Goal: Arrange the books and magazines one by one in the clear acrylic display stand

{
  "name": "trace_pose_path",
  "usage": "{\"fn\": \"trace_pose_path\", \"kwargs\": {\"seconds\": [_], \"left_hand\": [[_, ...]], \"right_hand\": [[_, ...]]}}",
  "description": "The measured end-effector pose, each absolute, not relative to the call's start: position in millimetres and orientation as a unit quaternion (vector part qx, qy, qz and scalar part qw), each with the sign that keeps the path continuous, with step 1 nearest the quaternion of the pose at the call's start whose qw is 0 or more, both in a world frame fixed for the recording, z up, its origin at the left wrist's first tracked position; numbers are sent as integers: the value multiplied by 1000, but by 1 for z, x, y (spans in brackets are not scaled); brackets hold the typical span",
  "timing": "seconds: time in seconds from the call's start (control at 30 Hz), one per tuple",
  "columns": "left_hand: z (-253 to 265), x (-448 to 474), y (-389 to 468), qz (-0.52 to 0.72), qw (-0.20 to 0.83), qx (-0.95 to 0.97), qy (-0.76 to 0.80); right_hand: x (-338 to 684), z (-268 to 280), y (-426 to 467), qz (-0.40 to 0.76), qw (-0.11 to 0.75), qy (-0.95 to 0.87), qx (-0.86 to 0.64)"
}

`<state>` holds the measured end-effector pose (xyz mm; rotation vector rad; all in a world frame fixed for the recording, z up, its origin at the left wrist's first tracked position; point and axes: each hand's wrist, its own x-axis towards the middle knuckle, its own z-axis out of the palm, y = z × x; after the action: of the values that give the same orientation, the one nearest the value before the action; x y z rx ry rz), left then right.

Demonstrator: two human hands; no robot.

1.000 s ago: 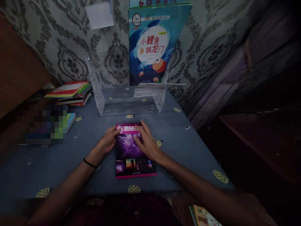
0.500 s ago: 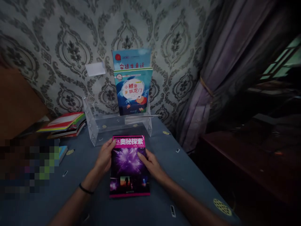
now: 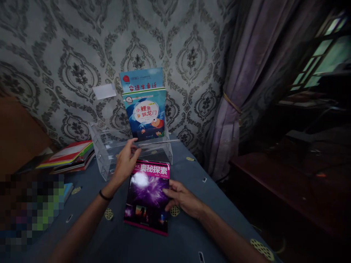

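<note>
A book with a purple starburst cover and a pink title band (image 3: 148, 191) lies face up in front of the clear acrylic book rack (image 3: 100, 157), turned slightly. My right hand (image 3: 186, 199) grips its right edge, thumb over the cover. My left hand (image 3: 126, 159) is off the cover, above the book's upper left corner and close to the rack's front, fingers apart and holding nothing. Two blue books stand upright in the rack: a front one with a fish picture (image 3: 146, 122), and a taller light blue one (image 3: 141, 76) partly hidden behind it.
To the left lies a stack of colourful books (image 3: 68, 155), with a blurred-out area below it. A blue patterned cloth (image 3: 90, 226) covers the table. A tied purple curtain (image 3: 227, 120) hangs at the right, beside a dark red surface (image 3: 274, 186). Patterned wallpaper (image 3: 192, 54) is behind.
My left hand has let go of the purple book and moved up toward the rack. The book has turned slightly, its lower end shifting left, while my right hand stays at its right edge.
</note>
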<state>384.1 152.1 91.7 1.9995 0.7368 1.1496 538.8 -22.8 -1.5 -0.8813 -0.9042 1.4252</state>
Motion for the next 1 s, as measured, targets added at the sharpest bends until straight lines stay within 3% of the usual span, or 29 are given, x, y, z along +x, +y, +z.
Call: {"fn": "trace_pose_path", "kwargs": {"seconds": [0.1, 0.2, 0.53, 1.0], "left_hand": [[109, 391, 165, 421, 157, 852, 267], [121, 397, 180, 402, 99, 869, 273], [133, 406, 218, 379, 121, 863, 313], [141, 409, 229, 351, 204, 863, 300]], "right_hand": [[540, -2, -22, 604, 588, -384, -377], [543, -1, -22, 588, 602, -380, -382], [572, 22, -19, 474, 658, -395, -432], [625, 137, 48, 229, 672, -553, -436]]}}
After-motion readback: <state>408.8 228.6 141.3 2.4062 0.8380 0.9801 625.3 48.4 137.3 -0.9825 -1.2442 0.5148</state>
